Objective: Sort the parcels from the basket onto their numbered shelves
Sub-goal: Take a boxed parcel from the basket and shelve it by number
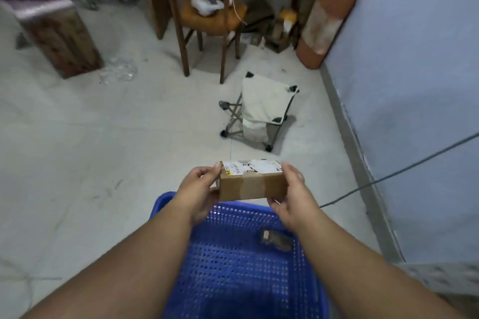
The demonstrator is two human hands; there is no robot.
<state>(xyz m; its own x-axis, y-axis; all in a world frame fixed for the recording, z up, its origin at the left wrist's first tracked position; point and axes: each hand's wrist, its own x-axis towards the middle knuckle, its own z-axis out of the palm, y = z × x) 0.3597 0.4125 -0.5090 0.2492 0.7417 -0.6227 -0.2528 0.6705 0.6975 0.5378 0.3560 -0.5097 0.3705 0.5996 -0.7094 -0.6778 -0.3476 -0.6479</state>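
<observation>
— Where's the parcel (252,180)?
— Up in the air between both hands, over the far rim of the blue basket (233,261). Brown carton, taped, white label on top with handwritten digits, blurred.

— Left hand (198,190)?
— Closed on the carton's left end, fingers curled round the edge, thumb on the near side.

— And the right hand (291,195)?
— Clamped on the right end, fingers over the top corner, thumb below.

— Anything in the basket?
— One small dark package (274,238), lying on the mesh floor near the right wall, well below the carton.

— Beyond the hands?
— Folding stool (264,109) on the pale floor, wooden chair (204,15) farther back.
</observation>
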